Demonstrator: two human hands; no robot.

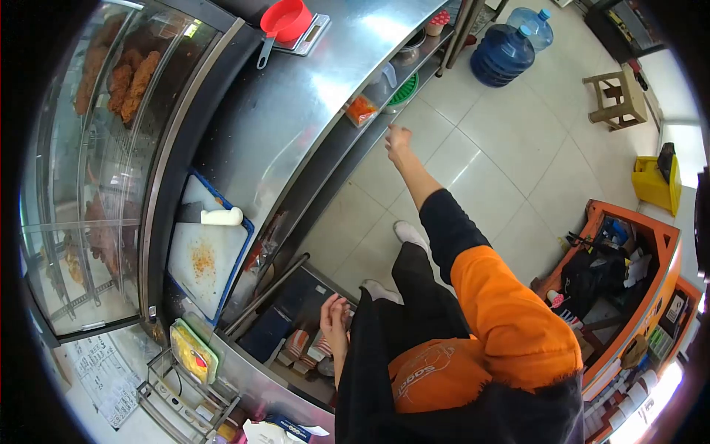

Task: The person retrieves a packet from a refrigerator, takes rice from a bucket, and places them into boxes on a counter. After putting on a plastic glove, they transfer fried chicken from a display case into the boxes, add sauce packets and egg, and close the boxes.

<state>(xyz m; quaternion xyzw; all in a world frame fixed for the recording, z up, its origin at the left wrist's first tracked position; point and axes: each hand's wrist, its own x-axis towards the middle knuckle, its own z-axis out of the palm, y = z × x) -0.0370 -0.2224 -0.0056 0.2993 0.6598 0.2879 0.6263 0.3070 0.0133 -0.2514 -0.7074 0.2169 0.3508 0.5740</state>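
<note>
My right hand (399, 139), at the end of a black and orange sleeve, reaches out over the tiled floor beside the steel counter's lower shelf. Its fingers are curled in, and nothing shows in them. Near that hand, on the shelf, are an orange packet (362, 110) and a green basket (404, 89). My left hand (336, 320) hangs low by my black garment, close to an under-counter compartment with striped cartons (297, 343). Its fingers are loosely bent and apart, with no object visible in them.
On the steel counter (296, 111) are a red pan (286, 20) on a scale and a white-handled knife (222, 217) on a cutting board (200, 274). A glass case (111, 163) holds fried chicken. Blue water jugs (504, 55), a stool (617, 98) and an orange cabinet (629, 296) stand around the floor.
</note>
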